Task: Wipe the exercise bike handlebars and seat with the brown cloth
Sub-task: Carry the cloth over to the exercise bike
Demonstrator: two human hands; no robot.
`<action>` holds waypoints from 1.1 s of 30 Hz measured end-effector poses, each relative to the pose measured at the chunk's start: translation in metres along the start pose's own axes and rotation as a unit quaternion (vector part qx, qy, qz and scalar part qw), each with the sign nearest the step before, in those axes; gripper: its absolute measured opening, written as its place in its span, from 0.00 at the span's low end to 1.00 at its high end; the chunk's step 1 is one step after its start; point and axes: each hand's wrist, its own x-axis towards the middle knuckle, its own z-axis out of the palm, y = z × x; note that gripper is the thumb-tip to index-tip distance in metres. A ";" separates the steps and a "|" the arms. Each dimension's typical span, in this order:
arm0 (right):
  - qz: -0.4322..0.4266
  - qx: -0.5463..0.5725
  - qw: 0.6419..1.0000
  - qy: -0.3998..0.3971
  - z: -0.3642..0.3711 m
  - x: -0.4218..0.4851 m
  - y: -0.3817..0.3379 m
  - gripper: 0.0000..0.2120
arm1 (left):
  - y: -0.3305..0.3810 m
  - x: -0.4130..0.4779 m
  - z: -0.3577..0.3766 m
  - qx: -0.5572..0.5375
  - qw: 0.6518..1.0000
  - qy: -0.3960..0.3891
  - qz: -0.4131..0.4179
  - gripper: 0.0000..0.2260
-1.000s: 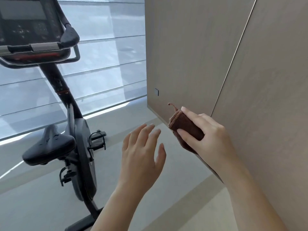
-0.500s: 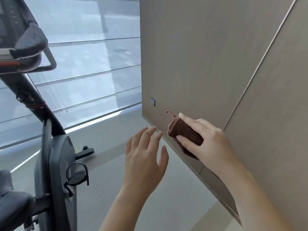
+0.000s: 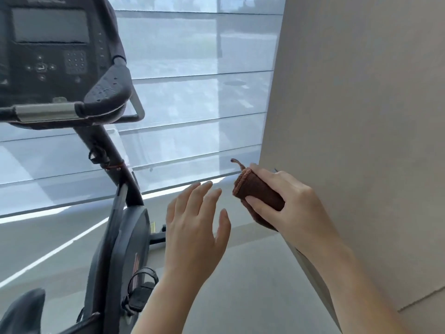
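Note:
My right hand grips a folded brown cloth, whose stitched edge and a small loop stick out to the left. My left hand hovers open beside it, fingers spread, a little below and left of the cloth, touching nothing. The black exercise bike fills the left side. Its right handlebar grip with a metal section sits at upper left, under the console. Only the tip of the black seat shows at the bottom left corner. Both hands are well right of the bike.
A beige panelled wall closes off the right side, close to my right arm. Behind the bike is a large window with a translucent blind. The bike's frame post, flywheel housing and a strapped pedal stand on the grey floor.
The view has swung left and up, so the console and handlebar are back in frame and nearer. Both hands keep the same pose; the cloth stays in my right hand.

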 end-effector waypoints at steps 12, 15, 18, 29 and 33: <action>-0.119 0.079 0.989 -0.044 0.051 0.191 0.060 0.24 | -0.067 0.146 0.071 0.087 0.990 0.098 -0.053 0.15; -0.143 0.098 0.984 -0.046 0.058 0.239 0.066 0.24 | -0.080 0.175 0.078 0.109 0.985 0.104 -0.083 0.15; -0.191 0.120 0.972 -0.070 0.084 0.287 0.060 0.24 | -0.105 0.194 0.076 0.157 0.971 0.120 -0.134 0.16; -0.302 0.167 0.929 -0.135 0.164 0.334 0.003 0.25 | -0.176 0.190 0.036 0.258 0.930 0.156 -0.209 0.17; -0.315 0.166 0.927 -0.114 0.178 0.347 -0.022 0.25 | -0.210 0.190 0.023 0.265 0.931 0.162 -0.191 0.17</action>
